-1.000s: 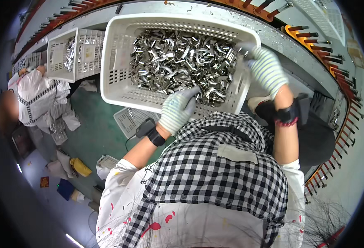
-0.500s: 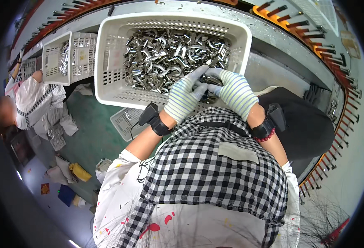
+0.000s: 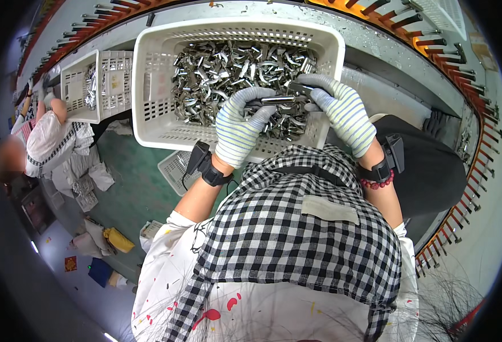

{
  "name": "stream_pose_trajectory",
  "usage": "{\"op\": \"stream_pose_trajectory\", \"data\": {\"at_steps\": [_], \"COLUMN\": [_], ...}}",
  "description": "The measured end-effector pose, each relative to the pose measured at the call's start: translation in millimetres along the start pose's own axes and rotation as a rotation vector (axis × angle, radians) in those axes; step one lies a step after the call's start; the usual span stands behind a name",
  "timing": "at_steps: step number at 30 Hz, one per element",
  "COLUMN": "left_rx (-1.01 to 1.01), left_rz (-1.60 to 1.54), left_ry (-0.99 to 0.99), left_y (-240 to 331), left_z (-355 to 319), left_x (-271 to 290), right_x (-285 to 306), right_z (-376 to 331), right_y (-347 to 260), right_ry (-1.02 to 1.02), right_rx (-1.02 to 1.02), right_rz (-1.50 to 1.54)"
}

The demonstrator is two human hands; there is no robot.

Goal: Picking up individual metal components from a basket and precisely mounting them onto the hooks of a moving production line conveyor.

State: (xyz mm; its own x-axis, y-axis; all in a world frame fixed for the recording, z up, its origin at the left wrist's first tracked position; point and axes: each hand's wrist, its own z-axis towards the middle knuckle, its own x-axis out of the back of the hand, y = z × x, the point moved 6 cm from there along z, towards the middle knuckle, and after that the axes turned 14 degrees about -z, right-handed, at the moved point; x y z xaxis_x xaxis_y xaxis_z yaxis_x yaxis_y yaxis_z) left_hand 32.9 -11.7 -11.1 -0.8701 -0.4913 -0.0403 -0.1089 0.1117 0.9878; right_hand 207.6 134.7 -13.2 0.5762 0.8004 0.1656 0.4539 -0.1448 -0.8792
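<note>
**Metal piece held over the basket**

Left hand [image 3: 240, 128] and right hand [image 3: 342, 111], both gloved, pinch one metal piece [image 3: 277, 101] between their fingertips, above the white basket [image 3: 148, 85]. The basket remains heaped with metal pieces [image 3: 216, 74]; judged, most of the work is left.

A factory floor, probably an assembly line: white plastic crates [image 3: 148, 85] heaped with small metal parts [image 3: 228, 74] sit along a grey counter [image 3: 376, 51], orange hook racks [image 3: 462, 188] curve beyond, another worker [image 3: 45, 137] nearby.
</note>
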Motion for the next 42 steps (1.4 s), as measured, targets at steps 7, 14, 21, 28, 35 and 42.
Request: {"op": "stream_pose_trajectory", "data": {"at_steps": [7,14,21,28,35,42], "left_rx": [-0.086,-0.113,-0.356,-0.677,-0.084,-0.512], "left_rz": [0.009,0.042,0.614,0.891,1.294,1.420], "left_ry": [0.003,-0.016,-0.175,-0.254,-0.527,-0.424], "left_y": [22.1,27.5,29.1,102.1,108.1,145.2], "left_z": [4.6,12.5,82.0,239.2,346.3,281.7], "left_x": [-2.2,-6.5,-2.8,-87.9,-141.7,-183.5], "right_x": [-3.4,7.0,-8.3,-28.6,-39.1,-33.5], "right_z": [4.5,8.5,11.5,24.9,22.3,14.3], "right_y": [-2.5,-4.7,-3.2,22.0,15.1,25.1], "right_ry": [0.064,0.167,0.033,-0.039,-0.072,-0.042], "right_rx": [0.097,0.257,0.217,0.324,0.389,0.326], "right_rz": [-0.101,-0.120,-0.522,-0.812,-0.904,-1.042]}}
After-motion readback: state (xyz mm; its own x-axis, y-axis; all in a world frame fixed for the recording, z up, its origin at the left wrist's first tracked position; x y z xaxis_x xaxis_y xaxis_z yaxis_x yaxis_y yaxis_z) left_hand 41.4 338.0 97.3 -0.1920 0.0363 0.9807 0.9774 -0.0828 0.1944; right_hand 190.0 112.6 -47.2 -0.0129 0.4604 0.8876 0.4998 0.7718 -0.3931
